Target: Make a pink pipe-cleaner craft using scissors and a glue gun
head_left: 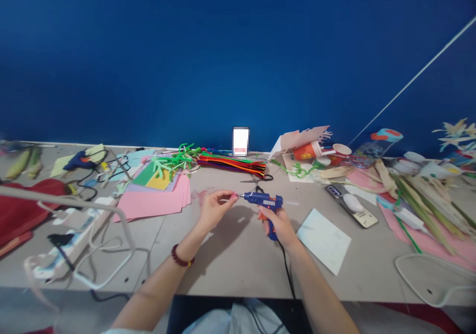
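My right hand [277,221] grips a blue hot glue gun [263,200] by its handle, with the fingers wrapped near the orange trigger. A clear glue stick [292,203] sticks out of the gun's back end, and a black cord hangs from the handle. The nozzle points left, at a small pink piece [234,195] pinched in the fingertips of my left hand [216,207]. Tip and pink piece are very close; whether they touch I cannot tell. What the pink piece is made of is too small to see. Scissors [258,179] lie just behind the gun.
A bundle of coloured pipe cleaners [232,165] lies at the back. Pink paper sheets [152,199] and a power strip [74,240] with loose cables are on the left. White paper [325,241], a phone [351,206] and paper cups [308,150] are on the right.
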`<action>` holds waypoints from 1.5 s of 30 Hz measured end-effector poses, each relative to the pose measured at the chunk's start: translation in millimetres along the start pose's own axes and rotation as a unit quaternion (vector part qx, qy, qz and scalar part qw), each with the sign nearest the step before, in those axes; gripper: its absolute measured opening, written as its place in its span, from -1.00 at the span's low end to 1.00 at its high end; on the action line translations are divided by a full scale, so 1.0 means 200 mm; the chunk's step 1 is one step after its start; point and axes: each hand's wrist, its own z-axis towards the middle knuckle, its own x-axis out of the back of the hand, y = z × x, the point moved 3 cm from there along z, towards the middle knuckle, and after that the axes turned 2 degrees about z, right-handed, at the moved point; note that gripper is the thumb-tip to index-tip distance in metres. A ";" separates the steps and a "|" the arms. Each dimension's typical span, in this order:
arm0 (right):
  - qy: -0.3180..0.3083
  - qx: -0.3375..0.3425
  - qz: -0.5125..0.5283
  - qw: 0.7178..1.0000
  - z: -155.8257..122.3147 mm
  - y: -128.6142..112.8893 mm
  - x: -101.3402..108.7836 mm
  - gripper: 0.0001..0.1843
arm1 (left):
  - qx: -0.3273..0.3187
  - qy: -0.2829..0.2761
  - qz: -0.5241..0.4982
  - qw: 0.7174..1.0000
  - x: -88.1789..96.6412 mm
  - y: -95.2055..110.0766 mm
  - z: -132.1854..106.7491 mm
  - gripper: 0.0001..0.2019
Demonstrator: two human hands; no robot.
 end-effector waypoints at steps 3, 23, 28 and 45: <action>0.003 0.001 -0.008 1.000 0.00 -0.01 0.00 -0.56 | -0.005 0.000 0.001 1.000 0.00 -0.01 0.00 -0.73; 0.037 0.031 -0.109 0.993 -0.03 -0.03 0.01 -0.52 | -0.089 0.015 0.075 0.993 0.00 0.07 -0.02 -0.79; 0.034 0.024 -0.107 0.993 -0.03 -0.04 0.01 -0.51 | -0.078 0.013 0.072 0.994 0.00 0.07 -0.02 -0.80; 0.009 0.019 -0.017 1.000 -0.01 -0.01 -0.01 -0.61 | 0.014 -0.020 -0.037 0.999 0.00 -0.02 0.01 -0.73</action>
